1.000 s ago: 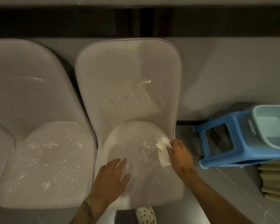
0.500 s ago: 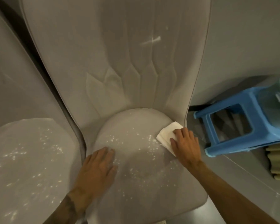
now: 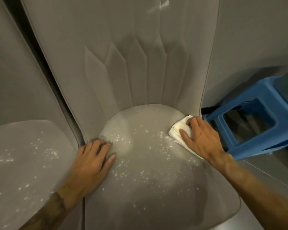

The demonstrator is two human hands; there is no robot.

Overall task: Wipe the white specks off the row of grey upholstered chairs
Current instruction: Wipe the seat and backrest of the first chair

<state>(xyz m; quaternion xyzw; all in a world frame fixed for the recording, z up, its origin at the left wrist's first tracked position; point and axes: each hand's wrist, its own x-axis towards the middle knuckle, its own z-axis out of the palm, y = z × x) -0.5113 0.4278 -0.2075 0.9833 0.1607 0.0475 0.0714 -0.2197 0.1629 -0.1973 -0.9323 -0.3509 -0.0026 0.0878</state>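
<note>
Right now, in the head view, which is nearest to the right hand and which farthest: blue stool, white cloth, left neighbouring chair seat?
1. white cloth, pressed under the right hand.
2. blue stool, just right of it.
3. neighbouring chair seat, far left.

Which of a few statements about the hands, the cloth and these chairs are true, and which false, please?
1. The right hand presses a white cloth on the seat. True.
2. The left hand holds a second cloth. False: it rests flat on the seat, holding nothing.
3. The neighbouring seat is clean. False: white specks dot it.
4. A blue stool is right of the seat. True.
</note>
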